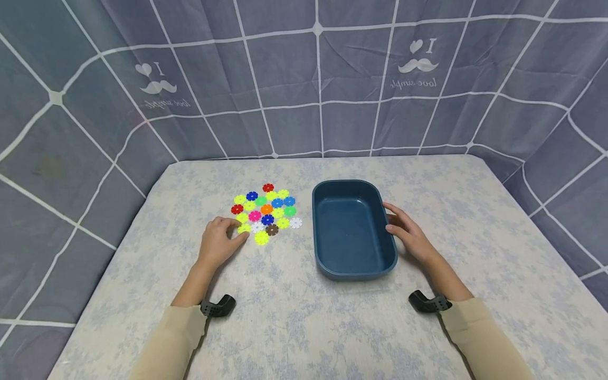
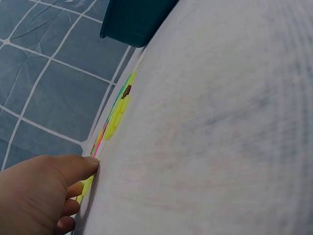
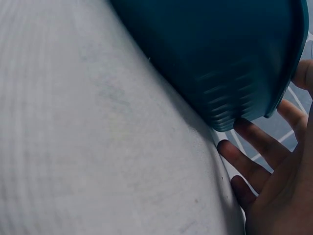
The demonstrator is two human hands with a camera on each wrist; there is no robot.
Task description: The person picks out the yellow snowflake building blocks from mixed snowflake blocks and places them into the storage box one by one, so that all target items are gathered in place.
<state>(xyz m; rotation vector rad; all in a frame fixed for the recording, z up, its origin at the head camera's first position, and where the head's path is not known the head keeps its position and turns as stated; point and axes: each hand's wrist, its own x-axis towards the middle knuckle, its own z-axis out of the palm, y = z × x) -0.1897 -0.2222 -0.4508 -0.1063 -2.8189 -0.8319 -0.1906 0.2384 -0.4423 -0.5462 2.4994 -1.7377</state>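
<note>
Flower-shaped plastic discs point(image 1: 267, 209) in many colours lie spread flat on the table, left of a dark blue rectangular tub. At their near left edge is my left hand point(image 1: 219, 241), its thumb and forefinger apart on either side of a yellow disc point(image 1: 244, 228). The left wrist view shows this thumb low over the table, beside the thin edge of the discs. The tub point(image 1: 351, 266) has nothing in it. My right hand point(image 1: 409, 235) touches the tub's right side with spread fingers; in the right wrist view the fingertips point(image 3: 243, 124) meet its ribbed wall.
A pale blue patterned cloth point(image 1: 294, 327) covers the table. Grey-blue curtains point(image 1: 294, 79) with white grid lines stand along the back and both sides. Each wrist wears a black strap with a camera point(image 1: 220, 306).
</note>
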